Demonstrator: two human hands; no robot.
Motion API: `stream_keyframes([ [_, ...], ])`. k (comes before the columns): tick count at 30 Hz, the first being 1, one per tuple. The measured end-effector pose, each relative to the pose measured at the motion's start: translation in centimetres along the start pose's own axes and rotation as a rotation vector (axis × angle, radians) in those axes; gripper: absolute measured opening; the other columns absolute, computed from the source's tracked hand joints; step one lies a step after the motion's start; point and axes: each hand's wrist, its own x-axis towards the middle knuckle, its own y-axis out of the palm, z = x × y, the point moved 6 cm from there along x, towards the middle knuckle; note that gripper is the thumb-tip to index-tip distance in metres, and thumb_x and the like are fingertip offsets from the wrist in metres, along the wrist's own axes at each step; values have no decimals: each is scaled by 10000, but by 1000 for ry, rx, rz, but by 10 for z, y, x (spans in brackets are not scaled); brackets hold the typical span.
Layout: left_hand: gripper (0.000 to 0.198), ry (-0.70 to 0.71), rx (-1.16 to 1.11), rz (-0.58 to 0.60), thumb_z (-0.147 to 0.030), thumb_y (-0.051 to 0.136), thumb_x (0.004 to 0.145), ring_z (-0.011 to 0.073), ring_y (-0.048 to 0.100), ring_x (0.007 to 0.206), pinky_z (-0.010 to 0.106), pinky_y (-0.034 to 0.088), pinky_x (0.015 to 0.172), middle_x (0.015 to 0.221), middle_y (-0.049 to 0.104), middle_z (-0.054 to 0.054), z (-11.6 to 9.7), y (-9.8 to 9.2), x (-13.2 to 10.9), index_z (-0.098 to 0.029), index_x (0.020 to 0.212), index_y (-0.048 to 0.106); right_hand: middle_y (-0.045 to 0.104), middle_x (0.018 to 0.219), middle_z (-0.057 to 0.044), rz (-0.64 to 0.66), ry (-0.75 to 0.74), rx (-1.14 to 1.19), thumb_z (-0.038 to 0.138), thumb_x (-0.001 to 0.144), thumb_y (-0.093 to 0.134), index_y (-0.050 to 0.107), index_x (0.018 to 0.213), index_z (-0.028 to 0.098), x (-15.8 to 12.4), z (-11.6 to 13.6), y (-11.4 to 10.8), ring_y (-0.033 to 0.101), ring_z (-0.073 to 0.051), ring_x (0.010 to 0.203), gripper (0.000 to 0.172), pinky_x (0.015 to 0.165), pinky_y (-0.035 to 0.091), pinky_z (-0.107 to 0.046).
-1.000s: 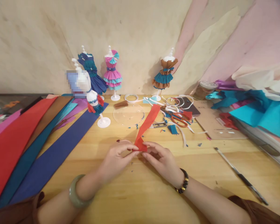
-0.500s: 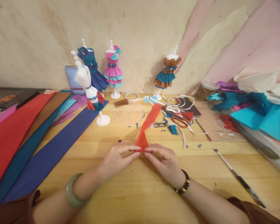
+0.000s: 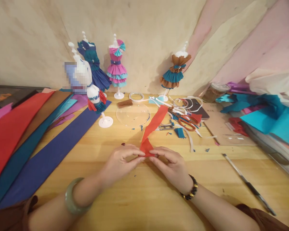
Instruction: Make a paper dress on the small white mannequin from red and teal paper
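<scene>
Over wooden table [image 3: 144, 199], left hand [image 3: 119, 162] and right hand [image 3: 170, 163] fingers [image 3: 159, 150] pinch red paper strip [image 3: 154, 123].

Red strip [image 3: 155, 122]: one long, narrow band of matte paper, with a twist just above its near end. The near end is folded into a small wad, pinched between the fingertips of the left hand [image 3: 119, 163] and right hand [image 3: 170, 165]. The rest runs away and rightward over the table [image 3: 135, 199].

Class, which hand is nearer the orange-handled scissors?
Right. The right hand sits in front of the scissors, slightly left; the left hand is farther left, beyond the red strip.
</scene>
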Motion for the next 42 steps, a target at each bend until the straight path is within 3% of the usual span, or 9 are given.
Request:
stream_keyframes([
  [11, 63, -213, 6, 30, -242, 699, 795, 163, 708, 763, 268, 543, 746, 812, 778, 21, 8, -2, 0, -207, 789, 752, 774, 774, -45, -6, 127, 67, 188, 819, 707, 750, 828, 225, -1, -7, 0, 722, -165, 691, 57, 656, 593, -264],
  [18, 109, -396, -109, 57, -297, 730, 748, 178, 702, 763, 280, 539, 738, 802, 775, 33, 20, 3, 0, -189, 756, 740, 765, 781, -43, -17, 202, 152, 198, 796, 727, 759, 805, 227, -1, -13, 1, 707, -164, 694, 45, 653, 578, -265],
  [24, 139, -437, -252, 42, -306, 743, 720, 162, 681, 704, 260, 532, 674, 754, 755, 47, 20, 5, 0, -168, 711, 731, 756, 796, -47, -8, 298, 230, 243, 798, 733, 764, 792, 224, -4, -20, 4, 678, -154, 655, 37, 580, 553, -255],
  [35, 135, -464, -210, 46, -297, 750, 708, 145, 645, 660, 248, 501, 626, 719, 734, 33, 21, 4, 1, -170, 672, 721, 732, 792, -55, 4, 375, 258, 286, 775, 747, 774, 773, 212, -4, -26, 6, 628, -131, 593, 78, 519, 528, -241],
  [42, 155, -557, -228, 49, -328, 760, 698, 142, 645, 623, 246, 511, 596, 690, 739, 21, 25, 6, -1, -177, 693, 724, 745, 730, -50, 6, 488, 307, 341, 742, 762, 758, 756, 196, -7, -33, 9, 606, -114, 520, 146, 492, 533, -230],
])
